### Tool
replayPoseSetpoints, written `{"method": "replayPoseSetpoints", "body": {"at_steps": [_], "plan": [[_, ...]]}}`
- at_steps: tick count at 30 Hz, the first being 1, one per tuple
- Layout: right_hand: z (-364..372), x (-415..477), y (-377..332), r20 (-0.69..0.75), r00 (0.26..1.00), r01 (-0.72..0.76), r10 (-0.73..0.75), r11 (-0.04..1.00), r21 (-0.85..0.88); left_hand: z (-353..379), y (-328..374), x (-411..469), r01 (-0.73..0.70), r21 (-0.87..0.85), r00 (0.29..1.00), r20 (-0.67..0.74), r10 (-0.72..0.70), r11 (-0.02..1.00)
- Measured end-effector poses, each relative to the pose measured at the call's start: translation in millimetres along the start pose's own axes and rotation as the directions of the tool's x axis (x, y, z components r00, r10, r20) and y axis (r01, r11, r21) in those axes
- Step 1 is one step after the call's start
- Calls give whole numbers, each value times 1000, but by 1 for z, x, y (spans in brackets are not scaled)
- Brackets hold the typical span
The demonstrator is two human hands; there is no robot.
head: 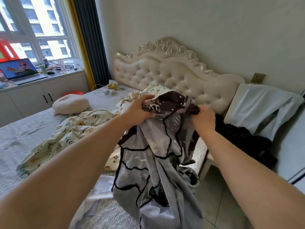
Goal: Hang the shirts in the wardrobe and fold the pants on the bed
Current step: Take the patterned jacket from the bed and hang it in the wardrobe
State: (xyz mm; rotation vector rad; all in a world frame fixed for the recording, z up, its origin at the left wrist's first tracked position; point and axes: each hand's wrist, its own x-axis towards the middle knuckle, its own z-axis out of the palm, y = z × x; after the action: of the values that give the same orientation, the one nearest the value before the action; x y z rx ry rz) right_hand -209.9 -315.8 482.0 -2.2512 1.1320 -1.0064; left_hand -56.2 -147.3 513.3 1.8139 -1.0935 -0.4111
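Head view: a grey garment [148,162] with black wavy lines and a dark dotted upper edge hangs at the centre of the frame, held up over the near edge of the bed [24,138]. Its top is bunched between both hands and the rest drapes down toward 6 o'clock. The left hand [140,109] has its fingers curled closed around the dark edge at about 11 o'clock of the cloth; the right hand [204,118], at about 1 o'clock, is likewise closed on the bunched fabric, though it is blurred.

I cannot tell whether this is a shirt or pants, so the step in hand looks like sorting out the piece: finding a collar or a waistband. The next move calls for spreading the hands apart so the top edge opens and the shape shows.

At 9 o'clock of the garment a floral quilt [74,129] lies crumpled on the bed, with a round cushion [71,103] beyond it. At 3 o'clock a dark heap of clothes [244,139] sits below a pale blue cloth [264,106]. No wardrobe is in sight.
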Motion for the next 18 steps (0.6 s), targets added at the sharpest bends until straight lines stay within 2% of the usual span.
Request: {"method": "replayPoseSetpoints", "body": {"at_steps": [2, 3, 5, 8, 11, 14, 16, 18], "plan": [[-13, 12, -3, -78, 994, 67, -72, 996, -66, -3, -14, -3, -56, 367, 998, 15, 55, 928], [-17, 16, -5, -104, 989, 95, -103, 992, -78, -3, -22, -4, -74, 491, 997, 4, 82, 868], [-24, 21, -11, -160, 979, 119, -129, 990, -76, 0, -37, -8, -35, 593, 999, -12, 53, 805], [-34, 27, -16, -212, 972, 93, -97, 995, -29, 15, -61, -22, 135, 651, 980, 23, -197, 747], [-42, 32, -14, -204, 976, 67, -80, 995, -70, 31, -88, -39, 242, 587, 925, 102, -367, 773], [-44, 33, -5, -143, 981, 105, -129, 980, -170, 41, -102, -46, 278, 495, 905, 152, -397, 823], [-42, 32, 5, -43, 986, 144, -162, 949, -279, 44, -100, -43, 276, 422, 917, 153, -369, 863], [-35, 32, 16, 142, 984, 157, -107, 897, -413, 49, -93, -38, 320, 236, 927, 121, -355, 917]]}}
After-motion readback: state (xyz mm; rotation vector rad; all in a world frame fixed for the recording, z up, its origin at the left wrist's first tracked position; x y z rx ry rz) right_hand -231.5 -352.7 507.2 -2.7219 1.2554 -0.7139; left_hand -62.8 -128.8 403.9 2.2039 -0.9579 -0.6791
